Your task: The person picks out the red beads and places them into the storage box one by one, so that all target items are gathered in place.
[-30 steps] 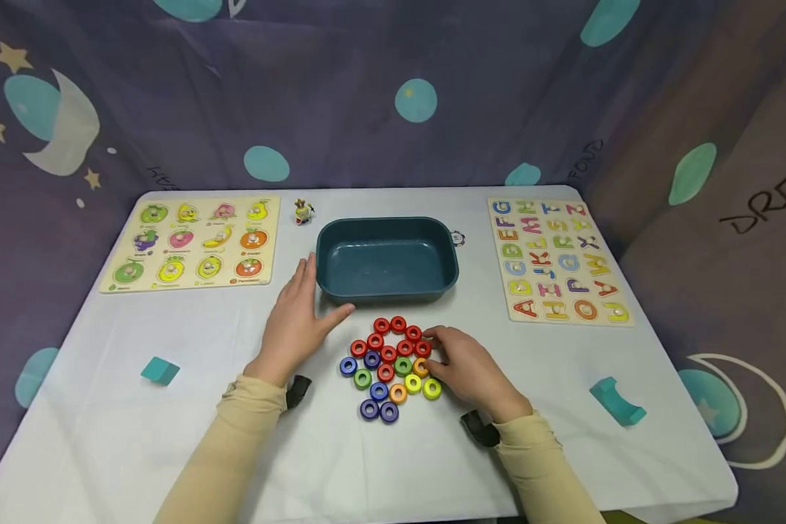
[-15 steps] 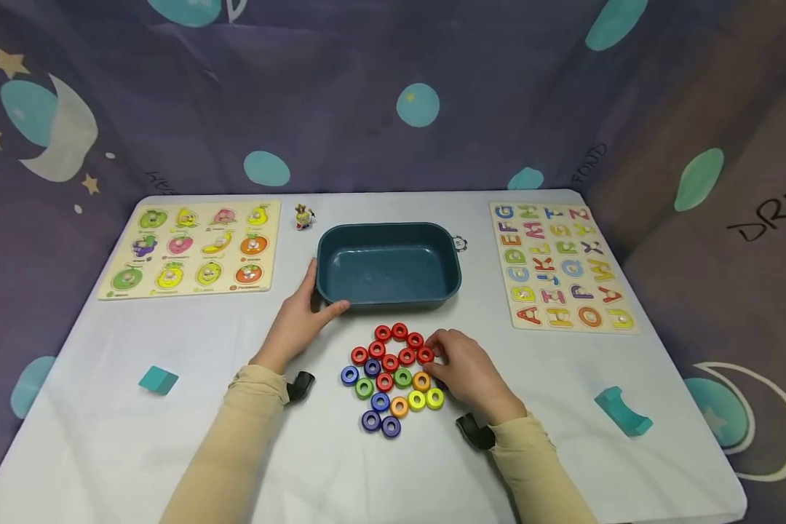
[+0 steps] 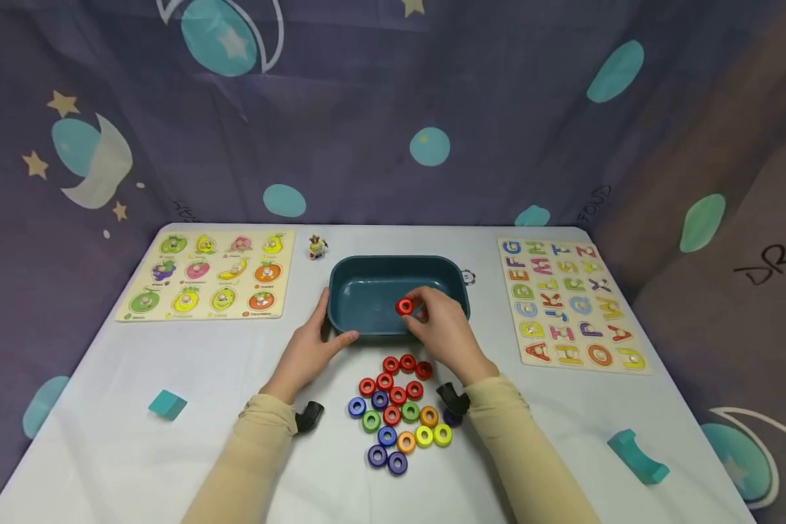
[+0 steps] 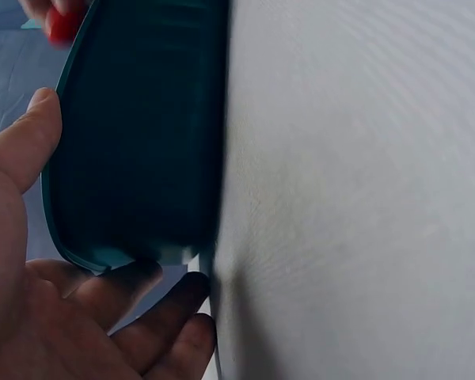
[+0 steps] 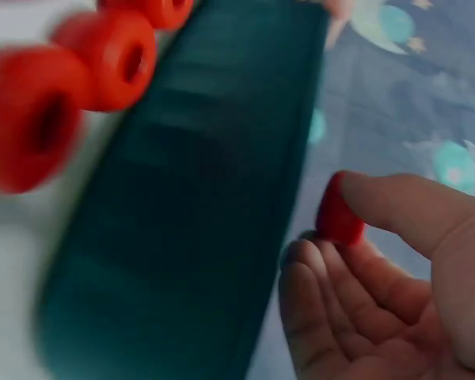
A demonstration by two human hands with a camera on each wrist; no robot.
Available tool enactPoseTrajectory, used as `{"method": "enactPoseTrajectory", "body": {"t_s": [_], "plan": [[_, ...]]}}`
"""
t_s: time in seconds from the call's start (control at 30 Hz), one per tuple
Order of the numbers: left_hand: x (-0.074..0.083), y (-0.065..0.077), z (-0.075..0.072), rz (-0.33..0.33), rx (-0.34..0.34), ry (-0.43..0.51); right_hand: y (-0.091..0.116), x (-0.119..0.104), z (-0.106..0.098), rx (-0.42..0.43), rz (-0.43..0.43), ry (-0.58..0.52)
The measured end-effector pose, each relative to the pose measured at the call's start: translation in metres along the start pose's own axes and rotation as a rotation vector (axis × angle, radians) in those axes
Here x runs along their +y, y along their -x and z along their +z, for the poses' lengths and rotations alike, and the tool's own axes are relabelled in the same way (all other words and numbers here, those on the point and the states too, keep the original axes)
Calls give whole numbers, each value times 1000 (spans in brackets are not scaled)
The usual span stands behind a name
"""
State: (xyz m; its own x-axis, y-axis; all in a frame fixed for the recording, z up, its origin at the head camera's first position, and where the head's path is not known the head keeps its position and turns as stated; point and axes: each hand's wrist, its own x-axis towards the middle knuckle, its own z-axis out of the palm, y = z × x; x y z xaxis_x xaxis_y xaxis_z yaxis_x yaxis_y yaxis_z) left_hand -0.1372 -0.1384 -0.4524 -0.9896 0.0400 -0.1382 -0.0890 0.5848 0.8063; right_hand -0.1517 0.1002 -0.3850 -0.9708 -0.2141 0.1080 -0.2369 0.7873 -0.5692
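My right hand (image 3: 450, 336) pinches a red ring (image 3: 404, 306) between thumb and fingertips, above the front part of the dark teal tub (image 3: 399, 337). In the right wrist view the pinched red ring (image 5: 340, 210) stands on edge beyond the tub's rim. My left hand (image 3: 306, 358) lies against the tub's near left corner, thumb on the front wall, fingers along the left end. The left wrist view has the thumb touching the rim of the tub (image 4: 142, 142). Several loose rings (image 3: 397, 395) in red, blue, purple, green, orange and yellow lie in front of the tub.
A fruit puzzle board (image 3: 209, 276) lies at the back left and a letter puzzle board (image 3: 570, 306) on the right. A small figurine (image 3: 317, 247) stands behind the tub's left end. Teal blocks lie at left (image 3: 167, 405) and right (image 3: 638, 457).
My right hand has taken a red ring from the right side of the cluster and carried it forward over the tub. The left hand stays at the tub's corner. The head view has tilted up.
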Motion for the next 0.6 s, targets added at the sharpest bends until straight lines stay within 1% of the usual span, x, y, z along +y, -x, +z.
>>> {"method": "enactPoseTrajectory", "body": {"t_s": [0.13,0.2,0.27,0.4,0.6], "plan": [[-1,2,2,-3,2,5,-32,-9,17,-131,12,60],[-2,3,5,-8,0,8,-42,-10,24,-190,14,94],[-2,4,7,-12,-1,11,-50,-11,32,-229,14,121],[-3,6,8,-13,1,19,-58,-13,41,-261,16,152],[-2,4,4,-3,14,17,-63,-14,42,-269,14,177]]}}
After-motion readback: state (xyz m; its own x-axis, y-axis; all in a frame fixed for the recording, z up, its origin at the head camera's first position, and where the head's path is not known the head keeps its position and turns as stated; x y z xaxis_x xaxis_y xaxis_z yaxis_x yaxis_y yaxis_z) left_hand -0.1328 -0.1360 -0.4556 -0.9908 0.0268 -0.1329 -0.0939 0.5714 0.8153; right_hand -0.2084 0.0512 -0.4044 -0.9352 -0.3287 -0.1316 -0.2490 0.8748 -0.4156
